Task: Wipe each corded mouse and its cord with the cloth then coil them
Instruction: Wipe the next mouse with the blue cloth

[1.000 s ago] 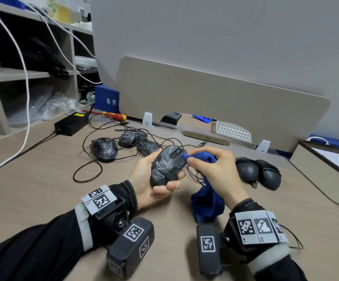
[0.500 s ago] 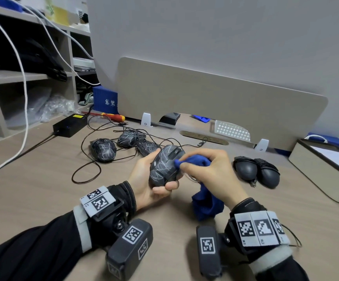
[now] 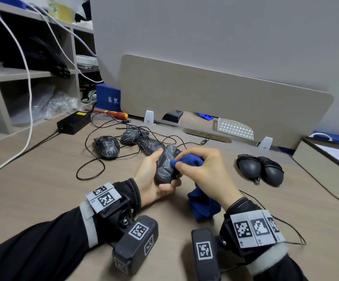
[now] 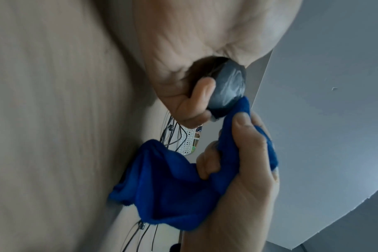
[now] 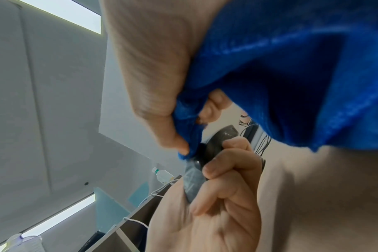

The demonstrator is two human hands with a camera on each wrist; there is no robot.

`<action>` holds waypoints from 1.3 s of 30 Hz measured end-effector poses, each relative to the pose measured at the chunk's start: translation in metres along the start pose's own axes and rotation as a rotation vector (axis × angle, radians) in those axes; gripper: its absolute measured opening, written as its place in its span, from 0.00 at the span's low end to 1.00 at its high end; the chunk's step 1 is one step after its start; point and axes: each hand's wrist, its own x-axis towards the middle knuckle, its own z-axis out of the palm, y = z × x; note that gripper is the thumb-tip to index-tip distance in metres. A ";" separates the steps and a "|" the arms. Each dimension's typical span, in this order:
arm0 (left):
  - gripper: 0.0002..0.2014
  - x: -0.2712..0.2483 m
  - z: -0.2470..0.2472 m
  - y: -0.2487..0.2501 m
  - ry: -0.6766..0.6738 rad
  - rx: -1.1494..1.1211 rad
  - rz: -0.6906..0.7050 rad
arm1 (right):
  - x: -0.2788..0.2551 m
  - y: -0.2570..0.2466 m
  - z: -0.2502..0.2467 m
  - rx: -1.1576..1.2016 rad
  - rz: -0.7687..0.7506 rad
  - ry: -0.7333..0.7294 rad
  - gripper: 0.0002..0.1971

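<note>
My left hand [image 3: 154, 179] grips a dark mouse [image 3: 165, 166] scribbled with white marks, lifted a little above the desk; its cord trails away behind. My right hand [image 3: 203, 171] pinches a bunched blue cloth [image 3: 187, 160] and presses it on the mouse's top, the rest of the cloth [image 3: 202, 205] hanging to the desk. The left wrist view shows the mouse [image 4: 229, 88] between my left fingers [image 4: 202, 93] with the cloth [image 4: 177, 187] against its edge. In the right wrist view the cloth [image 5: 291, 71] fills the top right above the mouse [image 5: 192, 177].
Three more scribbled mice [image 3: 106, 147] lie in tangled black cords [image 3: 91, 167] at the desk's middle left. Two clean dark mice with coiled cords [image 3: 260, 169] sit to the right. A power brick [image 3: 73, 123], a screwdriver [image 3: 114, 114], a divider panel [image 3: 225, 102] and a box [image 3: 327, 169] border the desk.
My right hand has slid the cloth leftward and down along the mouse's top, from its front end toward its middle. My left hand keeps its grip on the mouse.
</note>
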 end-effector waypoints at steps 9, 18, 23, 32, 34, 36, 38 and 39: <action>0.26 0.000 0.001 -0.001 0.027 0.044 -0.024 | 0.003 0.006 -0.003 -0.066 -0.041 0.020 0.07; 0.28 0.003 0.001 -0.004 0.094 0.161 0.002 | -0.003 -0.002 0.008 -0.027 -0.112 -0.198 0.04; 0.27 0.003 0.002 -0.005 0.084 0.148 -0.028 | -0.001 0.002 0.007 -0.034 -0.138 -0.110 0.04; 0.26 0.003 0.003 -0.006 0.149 0.114 -0.036 | -0.001 0.002 0.005 -0.108 -0.126 -0.106 0.06; 0.26 0.003 0.003 -0.005 0.168 0.114 -0.021 | -0.005 -0.004 0.010 -0.136 -0.150 -0.205 0.04; 0.26 0.002 0.003 -0.004 0.145 0.096 -0.031 | -0.003 -0.001 0.010 -0.106 -0.111 -0.136 0.04; 0.26 -0.001 0.004 -0.004 0.100 0.079 -0.065 | 0.001 0.005 0.006 -0.112 -0.069 0.023 0.03; 0.26 -0.002 0.005 -0.003 0.083 0.067 -0.070 | 0.003 0.006 0.004 -0.117 -0.049 0.073 0.01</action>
